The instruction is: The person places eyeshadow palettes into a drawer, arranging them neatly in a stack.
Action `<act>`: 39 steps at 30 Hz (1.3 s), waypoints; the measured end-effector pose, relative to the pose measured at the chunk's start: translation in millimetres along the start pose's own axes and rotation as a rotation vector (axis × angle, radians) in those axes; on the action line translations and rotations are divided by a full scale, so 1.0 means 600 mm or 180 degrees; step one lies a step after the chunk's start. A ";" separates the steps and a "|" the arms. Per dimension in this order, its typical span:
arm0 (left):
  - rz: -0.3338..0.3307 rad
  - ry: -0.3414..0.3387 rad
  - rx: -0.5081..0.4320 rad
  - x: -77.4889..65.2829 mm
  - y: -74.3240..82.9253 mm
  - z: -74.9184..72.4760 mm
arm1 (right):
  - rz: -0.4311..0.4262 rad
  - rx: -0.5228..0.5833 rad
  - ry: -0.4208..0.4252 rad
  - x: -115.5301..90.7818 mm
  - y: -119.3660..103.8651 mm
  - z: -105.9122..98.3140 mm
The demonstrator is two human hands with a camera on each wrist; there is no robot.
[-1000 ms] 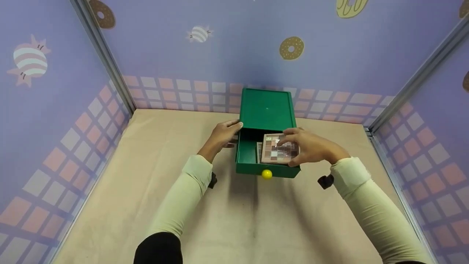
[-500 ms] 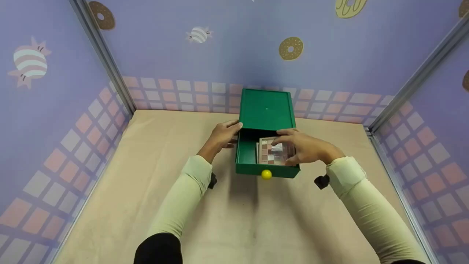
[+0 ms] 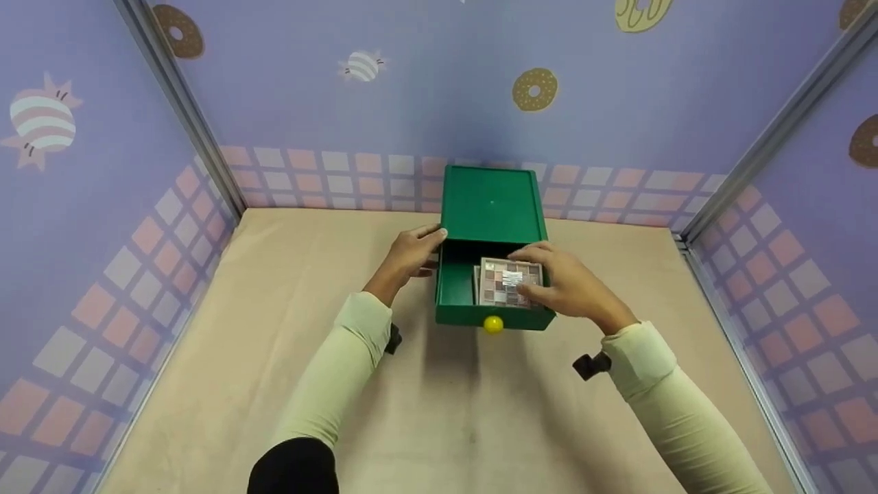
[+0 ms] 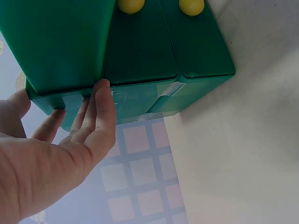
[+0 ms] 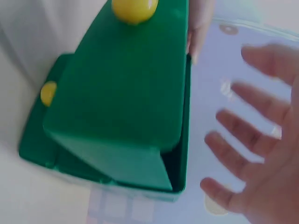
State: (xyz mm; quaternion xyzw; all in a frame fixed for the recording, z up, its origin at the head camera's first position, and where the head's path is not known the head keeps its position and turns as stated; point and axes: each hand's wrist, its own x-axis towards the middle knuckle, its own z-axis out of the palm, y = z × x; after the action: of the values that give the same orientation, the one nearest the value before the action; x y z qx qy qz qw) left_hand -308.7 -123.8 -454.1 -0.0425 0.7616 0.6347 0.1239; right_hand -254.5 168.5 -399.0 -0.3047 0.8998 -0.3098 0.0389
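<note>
A green drawer cabinet [image 3: 490, 202] stands against the back wall, its top drawer [image 3: 456, 285] pulled out. In the drawer's right part lies an eyeshadow palette [image 3: 499, 283] with a checkered face and a shiny cover. The edge of another flat case [image 3: 476, 285] peeks out at its left. My right hand [image 3: 573, 281] hovers over the palette, fingers spread and holding nothing; the right wrist view shows them apart from the drawer. With extended fingers, my left hand [image 3: 408, 252] rests against the cabinet's left side; its fingertips [image 4: 103, 88] touch the wall below the open drawer's edge.
A yellow knob [image 3: 493, 324] sticks out from the open drawer's front. Below, two closed drawers carry yellow knobs too, such as the lower knob [image 4: 191, 5]. Beige cloth [image 3: 329, 274] covers the table, with patterned walls on three sides.
The palette has gone lower into the drawer and slightly left. My right hand has let go of it and spread its fingers. The left hand stays at the cabinet's side.
</note>
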 end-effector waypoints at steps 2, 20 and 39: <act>-0.0004 0.0013 -0.0003 0.000 -0.001 -0.001 | 0.0183 0.0160 0.0294 -0.007 -0.008 0.008; 0.0003 -0.0016 -0.0006 -0.002 -0.001 -0.003 | 0.1506 0.1874 0.1009 -0.093 -0.046 0.117; -0.0036 -0.0003 0.0016 -0.002 0.002 0.003 | 0.2361 0.3088 0.1009 -0.081 -0.035 0.209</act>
State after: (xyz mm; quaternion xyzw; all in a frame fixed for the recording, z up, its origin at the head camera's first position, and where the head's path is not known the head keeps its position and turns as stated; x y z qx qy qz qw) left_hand -307.7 -121.9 -453.3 -0.0461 0.7629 0.6320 0.1279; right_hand -171.3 116.5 -493.4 0.1295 0.6975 -0.6899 0.1436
